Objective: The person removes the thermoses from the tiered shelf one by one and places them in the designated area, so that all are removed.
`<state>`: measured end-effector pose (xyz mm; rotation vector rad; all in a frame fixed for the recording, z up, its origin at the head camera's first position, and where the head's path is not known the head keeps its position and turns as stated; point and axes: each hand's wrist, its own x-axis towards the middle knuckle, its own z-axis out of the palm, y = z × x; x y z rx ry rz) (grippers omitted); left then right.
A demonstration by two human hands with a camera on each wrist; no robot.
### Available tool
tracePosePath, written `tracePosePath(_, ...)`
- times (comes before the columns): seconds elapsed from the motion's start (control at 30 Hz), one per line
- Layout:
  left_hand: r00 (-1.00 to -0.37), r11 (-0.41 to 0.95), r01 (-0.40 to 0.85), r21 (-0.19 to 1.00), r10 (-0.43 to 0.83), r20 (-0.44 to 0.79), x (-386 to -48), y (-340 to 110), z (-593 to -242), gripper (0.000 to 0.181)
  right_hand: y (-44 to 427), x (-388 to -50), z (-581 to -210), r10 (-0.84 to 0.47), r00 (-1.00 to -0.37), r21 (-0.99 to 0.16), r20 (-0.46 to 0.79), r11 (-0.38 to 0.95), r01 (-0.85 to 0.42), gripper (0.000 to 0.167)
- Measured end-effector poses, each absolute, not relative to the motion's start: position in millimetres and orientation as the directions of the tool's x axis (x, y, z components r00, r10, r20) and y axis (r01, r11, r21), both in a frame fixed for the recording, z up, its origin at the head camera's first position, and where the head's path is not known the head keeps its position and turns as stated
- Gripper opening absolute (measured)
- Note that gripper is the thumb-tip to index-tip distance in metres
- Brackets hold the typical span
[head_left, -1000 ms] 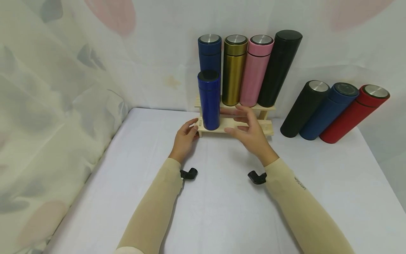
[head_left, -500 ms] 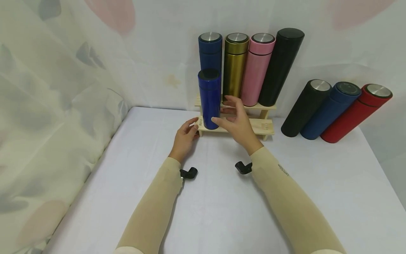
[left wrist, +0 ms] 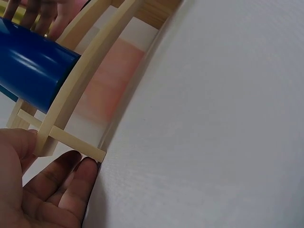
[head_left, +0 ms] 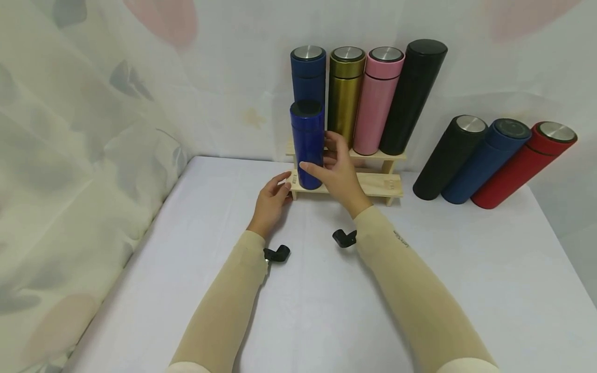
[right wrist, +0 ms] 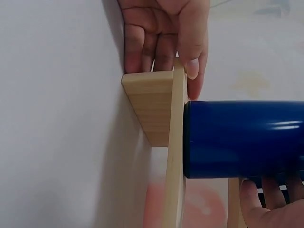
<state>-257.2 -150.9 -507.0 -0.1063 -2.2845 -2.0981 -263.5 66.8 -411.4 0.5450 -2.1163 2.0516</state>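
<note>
A glossy blue thermos bottle (head_left: 308, 140) with a black lid stands upright near the left end of the lower step of a small wooden stand (head_left: 380, 184). My right hand (head_left: 342, 173) holds the bottle from its right side, thumb across the front and fingers at the right and behind. In the right wrist view, fingertips (right wrist: 271, 192) meet the blue wall. At the stand's left end, my left hand (head_left: 272, 202) grips the lower step, its thumb at the board and the other fingers by the leg, as the left wrist view shows.
On the upper step stand dark blue (head_left: 309, 77), gold (head_left: 346, 98), pink (head_left: 379, 103) and tall black (head_left: 412, 98) thermos bottles. Farther right on the white table, black (head_left: 448, 158), blue (head_left: 485, 163) and red (head_left: 524, 166) bottles stand together. A patterned curtain (head_left: 93, 181) hangs at the left.
My right hand has moved left along the lower step to the blue bottle, and its thumb and fingers have come around it. The left hand has kept its place at the stand.
</note>
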Motion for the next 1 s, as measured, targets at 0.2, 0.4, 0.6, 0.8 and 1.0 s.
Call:
tracePosePath(0.2,-0.996,0.069,0.083,0.994,0.029,0.082,-258,-149,-506,0.040,63,-270,-411,-0.134,-0.918,-0.925,0.374,0.017,-0.379,0.087)
tracePosePath(0.4,-0.995,0.086,0.097,0.991,0.028,0.095,-258,-148,-505,0.040,61,-273,-410,-0.126,-0.915,-0.921,0.383,0.029,-0.389,0.085)
tracePosePath(0.6,-0.996,0.087,0.094,0.992,0.019,0.093,-257,-148,-503,0.040,60,-274,-411,-0.107,-0.919,-0.921,0.380,0.053,-0.387,0.082)
tracePosePath(0.8,-0.996,0.083,0.089,0.993,0.026,0.088,-256,-148,-503,0.040,61,-270,-411,-0.094,-0.918,-0.918,0.385,0.068,-0.392,0.083)
tracePosePath(1.0,-0.997,0.099,0.082,0.992,0.020,0.080,-256,-150,-505,0.040,66,-260,-413,-0.076,-0.917,-0.913,0.392,0.092,-0.398,0.081)
